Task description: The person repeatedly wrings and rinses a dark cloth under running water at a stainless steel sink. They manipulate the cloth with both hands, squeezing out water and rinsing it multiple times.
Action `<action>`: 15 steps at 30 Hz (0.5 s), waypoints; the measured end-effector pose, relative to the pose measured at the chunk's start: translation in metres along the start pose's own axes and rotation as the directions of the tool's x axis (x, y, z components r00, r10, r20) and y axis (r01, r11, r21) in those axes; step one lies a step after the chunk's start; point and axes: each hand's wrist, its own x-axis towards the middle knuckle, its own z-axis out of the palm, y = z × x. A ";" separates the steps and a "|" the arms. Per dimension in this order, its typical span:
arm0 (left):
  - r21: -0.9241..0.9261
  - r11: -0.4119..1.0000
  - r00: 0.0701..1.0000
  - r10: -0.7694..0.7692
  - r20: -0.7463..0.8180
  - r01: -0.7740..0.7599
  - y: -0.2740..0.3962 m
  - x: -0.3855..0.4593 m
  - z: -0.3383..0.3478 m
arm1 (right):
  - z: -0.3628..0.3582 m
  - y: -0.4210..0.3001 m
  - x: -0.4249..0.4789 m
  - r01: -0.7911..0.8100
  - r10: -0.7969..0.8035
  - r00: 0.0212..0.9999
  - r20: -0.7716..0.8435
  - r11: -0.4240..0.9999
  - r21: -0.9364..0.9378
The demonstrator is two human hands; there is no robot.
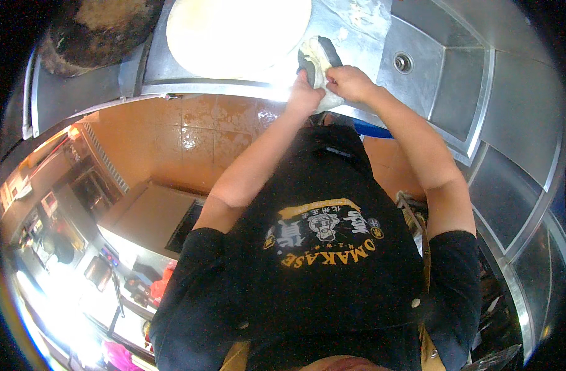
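A soft, wet-looking piece of food (319,53), perhaps raw fish or offal, hangs over the front edge of the steel counter. It is dark grey on the outside and pale cream along its open middle. My left hand (306,95) grips its near left side, the thumb pointing up along it. On the right side, my right hand (350,82) pinches the pale part with bent fingers. The palms and some fingertips are hidden. Just left of the piece lies a large round white cutting board (239,37), washed out by glare.
A steel sink (417,69) with a drain adjoins the counter on the right. A clear plastic sheet (362,16) lies behind my hands. At the far left is a dark, round, crusted pan (102,39). Tiled floor (195,134) shows below the counter; cluttered shelving (55,241) stands lower left.
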 end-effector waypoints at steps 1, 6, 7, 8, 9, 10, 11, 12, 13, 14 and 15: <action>0.036 0.999 1.000 -0.004 -0.007 0.004 0.001 -0.001 0.000 | 0.002 -0.002 0.000 -0.002 0.001 1.000 -0.019 1.000 -0.026; 0.046 0.999 1.000 0.013 0.019 -0.014 0.010 -0.007 -0.003 | 0.009 -0.002 -0.003 -0.036 0.022 0.991 -0.133 0.993 -0.108; 0.048 0.998 0.999 0.036 0.021 -0.037 0.011 -0.008 -0.003 | 0.009 -0.001 -0.003 -0.043 0.022 0.987 -0.160 0.991 -0.126; 0.048 0.998 0.999 0.034 0.027 -0.035 0.012 -0.009 -0.003 | 0.010 0.001 -0.004 -0.052 0.031 0.987 -0.160 0.990 -0.132; 0.051 0.998 0.999 0.032 0.030 -0.034 0.021 -0.013 -0.007 | 0.009 0.005 -0.003 -0.060 0.037 0.986 -0.163 0.989 -0.137; 0.055 0.998 0.999 0.031 0.034 -0.033 0.025 -0.015 -0.009 | 0.009 0.009 -0.002 -0.067 0.043 0.985 -0.166 0.988 -0.141; 0.006 0.998 0.998 0.057 0.035 -0.057 0.024 -0.013 -0.009 | 0.008 0.014 -0.001 -0.067 0.040 0.980 -0.196 0.989 -0.133; -0.043 0.996 0.996 0.080 0.035 -0.079 0.022 -0.011 -0.009 | 0.005 0.016 -0.001 -0.066 0.038 0.974 -0.223 0.990 -0.123; -0.091 0.991 0.994 0.104 0.033 -0.100 0.019 -0.010 -0.009 | 0.002 0.017 -0.001 -0.066 0.035 0.967 -0.251 0.991 -0.114; -0.083 0.995 0.998 0.064 0.028 -0.062 0.016 -0.011 -0.008 | -0.002 0.019 -0.001 -0.076 0.045 0.967 -0.250 0.990 -0.116; -0.074 0.997 0.999 0.027 0.022 -0.025 0.016 -0.011 -0.009 | -0.007 0.019 -0.001 -0.059 0.043 0.977 -0.209 0.996 -0.073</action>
